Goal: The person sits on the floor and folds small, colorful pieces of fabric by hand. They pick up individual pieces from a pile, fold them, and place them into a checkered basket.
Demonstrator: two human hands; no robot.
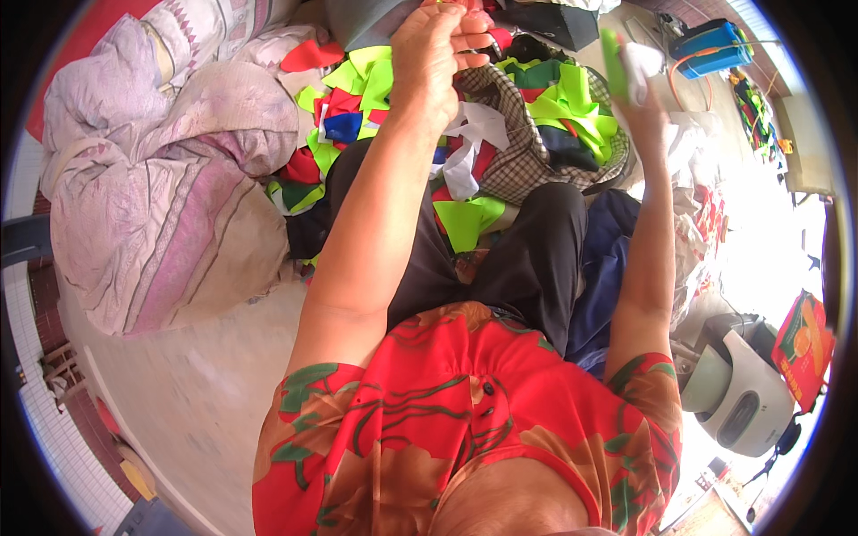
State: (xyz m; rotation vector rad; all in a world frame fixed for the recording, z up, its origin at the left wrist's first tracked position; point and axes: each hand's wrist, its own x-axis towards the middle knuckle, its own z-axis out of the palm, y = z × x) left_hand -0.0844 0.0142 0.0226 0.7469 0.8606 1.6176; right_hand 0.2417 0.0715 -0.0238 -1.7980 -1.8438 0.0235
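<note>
At the top of the head view, my left hand (435,55) is raised above a pile of cloth scraps, its visible fingers apart. A pinkish-red thing (478,12) shows beside its fingertips; whether they touch is unclear. My right hand (645,114), smeared by motion, is lifted to the right and closed on a bright green and white piece (617,64), apparently cloth. Lime-green scraps (368,73) lie mixed with red, blue and white ones in front of my knees. A checkered cloth bag (509,165) lies spread open, with lime-green scraps (576,103) in it.
A large pale pink-striped cloth bundle (170,196) fills the left. At the right are crumpled white plastic (693,179), a white-grey appliance (746,393), a red packet (802,348) and a blue box (715,49). Dark blue cloth (608,268) lies by my right leg.
</note>
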